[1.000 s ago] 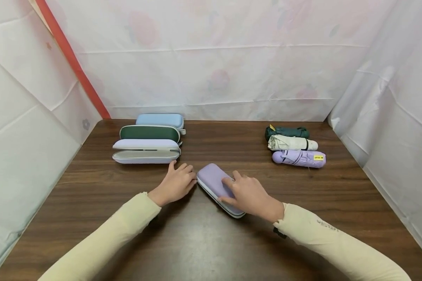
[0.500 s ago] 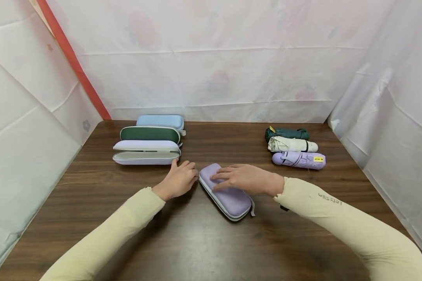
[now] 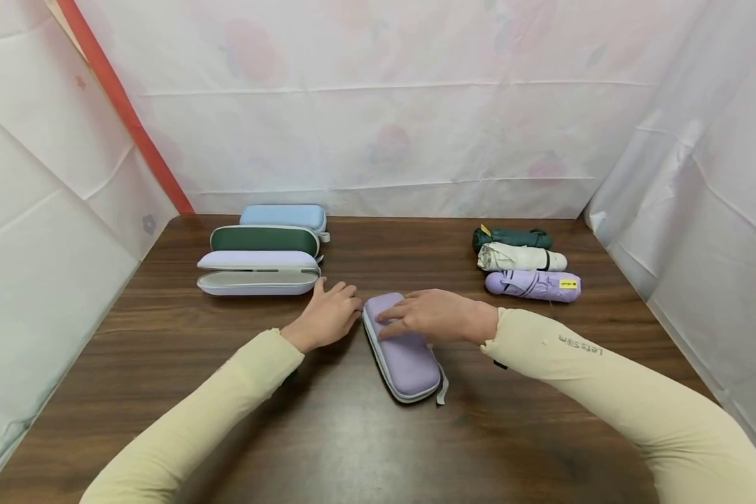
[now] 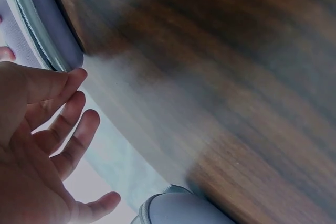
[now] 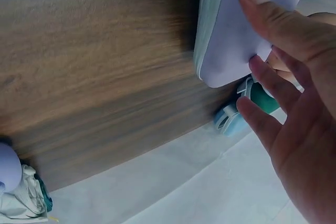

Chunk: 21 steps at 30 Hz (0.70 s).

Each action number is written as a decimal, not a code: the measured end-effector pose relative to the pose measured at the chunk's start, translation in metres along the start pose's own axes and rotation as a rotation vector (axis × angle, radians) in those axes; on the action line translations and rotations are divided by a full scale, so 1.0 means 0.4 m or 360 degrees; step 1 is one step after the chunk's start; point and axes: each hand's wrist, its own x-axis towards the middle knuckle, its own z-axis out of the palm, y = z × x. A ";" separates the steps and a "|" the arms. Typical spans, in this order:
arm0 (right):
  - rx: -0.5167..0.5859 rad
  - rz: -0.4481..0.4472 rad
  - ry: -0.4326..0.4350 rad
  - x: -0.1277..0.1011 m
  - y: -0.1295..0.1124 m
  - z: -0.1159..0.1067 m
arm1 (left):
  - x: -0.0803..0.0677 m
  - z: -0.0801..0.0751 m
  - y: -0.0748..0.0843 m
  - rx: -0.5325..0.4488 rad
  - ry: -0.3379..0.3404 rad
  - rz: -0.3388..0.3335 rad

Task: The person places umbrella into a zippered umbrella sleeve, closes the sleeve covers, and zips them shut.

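Loosely spread, the left hand (image 3: 327, 313) sits between a pale case (image 3: 258, 260) with its lid up and the far end of the closed purple case (image 3: 409, 367); it's hard to tell if it touches that one. The purple case lies slanted on the table (image 3: 353, 448). It looks light, stiff and smooth, so it may slip; its long sides seem best to hold. Fingers apart, the right hand (image 3: 437, 315) rests on its top. Wood stretches to the back edge and, rightward, to the purple umbrella (image 3: 535, 285).
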 end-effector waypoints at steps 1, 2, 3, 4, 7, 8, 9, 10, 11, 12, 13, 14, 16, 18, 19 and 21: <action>-0.0002 0.0000 0.0003 0.001 0.001 0.001 | 0.000 -0.001 0.000 0.0001 0.0005 0.0004; -0.0004 0.0002 0.0005 0.002 0.001 0.001 | 0.000 -0.001 0.000 0.0005 0.0010 0.0007; 0.0002 0.0003 0.0005 0.003 0.001 0.002 | 0.000 -0.001 0.001 0.0007 0.0015 0.0010; 0.0003 0.0001 0.0010 0.004 0.001 0.002 | 0.001 -0.001 0.002 0.0008 0.0017 0.0011; 0.0031 0.0005 0.0009 0.008 0.001 0.003 | 0.001 -0.001 0.007 0.0012 0.0019 0.0027; 0.0046 0.0015 0.0006 0.008 0.001 0.003 | 0.002 -0.002 0.010 0.0012 0.0018 0.0040; 0.0066 0.0023 0.0004 0.009 0.002 0.004 | 0.002 -0.002 0.013 0.0015 0.0019 0.0060; 0.0083 0.0030 0.0005 0.009 0.002 0.006 | 0.001 -0.002 0.016 0.0016 0.0017 0.0083; 0.0104 0.0038 0.0006 0.009 0.003 0.008 | 0.000 -0.003 0.020 0.0016 0.0015 0.0107; 0.0121 0.0048 0.0011 0.009 0.004 0.010 | -0.001 -0.003 0.023 0.0015 0.0014 0.0128; 0.0139 0.0060 0.0019 0.008 0.004 0.013 | -0.002 -0.004 0.026 0.0017 0.0014 0.0146; 0.0150 0.0066 0.0026 0.008 0.005 0.016 | -0.004 -0.004 0.028 0.0021 0.0010 0.0159; 0.0178 0.0075 0.0051 0.008 0.008 0.023 | -0.009 -0.005 0.031 0.0029 0.0003 0.0177; 0.0203 0.0090 0.0086 0.008 0.010 0.033 | -0.014 -0.006 0.034 0.0039 0.0002 0.0189; 0.0215 0.0099 0.0109 0.009 0.010 0.038 | -0.016 -0.006 0.035 0.0046 0.0000 0.0198; 0.0220 0.0121 0.0153 0.008 0.010 0.046 | -0.022 -0.007 0.036 0.0053 0.0003 0.0221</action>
